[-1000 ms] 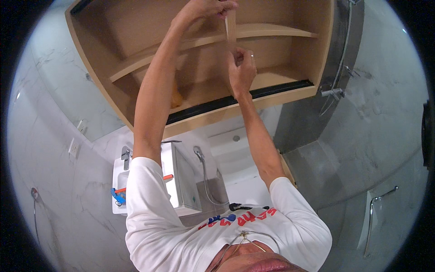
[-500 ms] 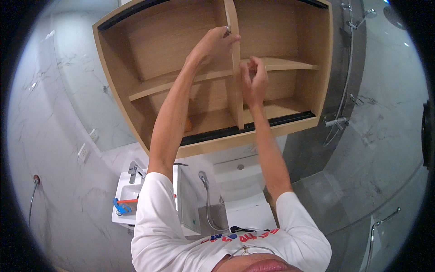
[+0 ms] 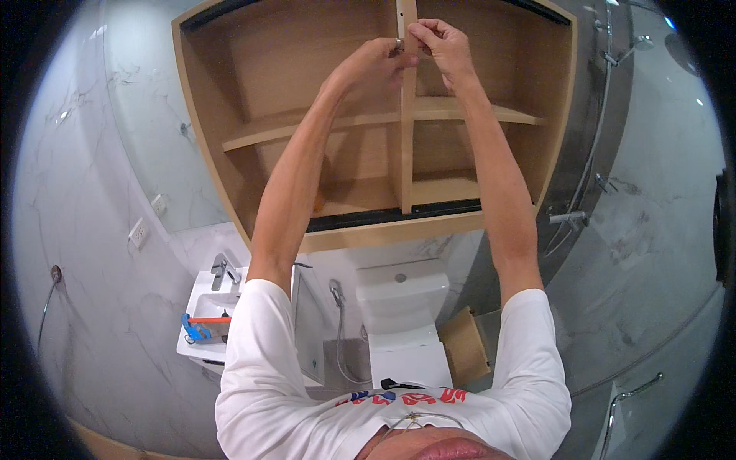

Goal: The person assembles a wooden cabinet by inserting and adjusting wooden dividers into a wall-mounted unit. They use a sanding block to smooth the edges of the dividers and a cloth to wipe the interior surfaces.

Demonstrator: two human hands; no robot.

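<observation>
A light wooden cabinet (image 3: 429,231) with open compartments hangs on the wall before me, split by an upright middle divider (image 3: 408,153). My left hand (image 3: 376,63) is closed at the divider's front edge, high up, its fingertips lying across the wood. A small shiny metal piece (image 3: 399,44) shows at its fingers; I cannot tell whether it is a ring or a fitting. On the divider's right side my right hand (image 3: 447,52) pinches thumb and fingers together against the edge; what they hold, if anything, is hidden. A pale strip (image 3: 400,11) with a dark spot runs above the hands.
Black tracks (image 3: 364,218) line the cabinet's front edges. Below stand a white washbasin (image 3: 203,346) with a blue-and-orange tool (image 3: 201,328) on it, a toilet (image 3: 402,307) and a brown cardboard piece (image 3: 464,349). Shower fittings (image 3: 567,218) are on the right wall.
My right hand has risen from beside the shelf to the divider's upper edge, next to my left hand. The left hand stays at the divider. The whole view has shifted slightly.
</observation>
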